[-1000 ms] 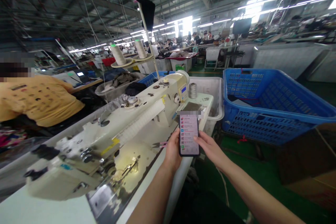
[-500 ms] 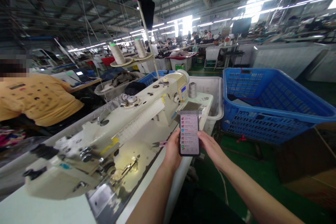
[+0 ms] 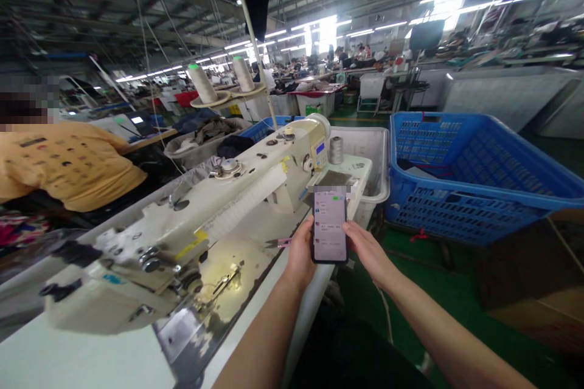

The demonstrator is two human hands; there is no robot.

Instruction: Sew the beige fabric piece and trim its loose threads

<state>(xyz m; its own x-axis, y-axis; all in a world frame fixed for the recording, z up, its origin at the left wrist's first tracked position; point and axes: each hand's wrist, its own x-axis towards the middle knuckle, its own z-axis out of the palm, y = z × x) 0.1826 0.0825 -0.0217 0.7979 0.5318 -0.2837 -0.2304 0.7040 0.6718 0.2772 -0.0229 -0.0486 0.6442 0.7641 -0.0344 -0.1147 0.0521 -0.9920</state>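
Both my hands hold a black smartphone (image 3: 329, 232) upright in front of me, its screen lit with a pale page of messages. My left hand (image 3: 300, 253) grips the phone's left edge, and my right hand (image 3: 366, 252) holds the lower right edge. To the left of my hands stands a cream industrial sewing machine (image 3: 196, 222) on a white work table (image 3: 86, 352). My left forearm lies just past the table's near edge. A small pair of snips (image 3: 283, 243) with pink handles lies on the table near my left hand.
A blue plastic basket (image 3: 474, 185) stands on the green floor to the right. A white bin (image 3: 365, 146) sits behind the machine, beside a thread spool (image 3: 336, 150). A co-worker in a yellow shirt (image 3: 59, 164) is at the left. Thread cones stand on a stand (image 3: 210, 97) above.
The phone screen has switched from a list of coloured rows to a pale message page. My view has tilted slightly, and my hands still hold the phone.
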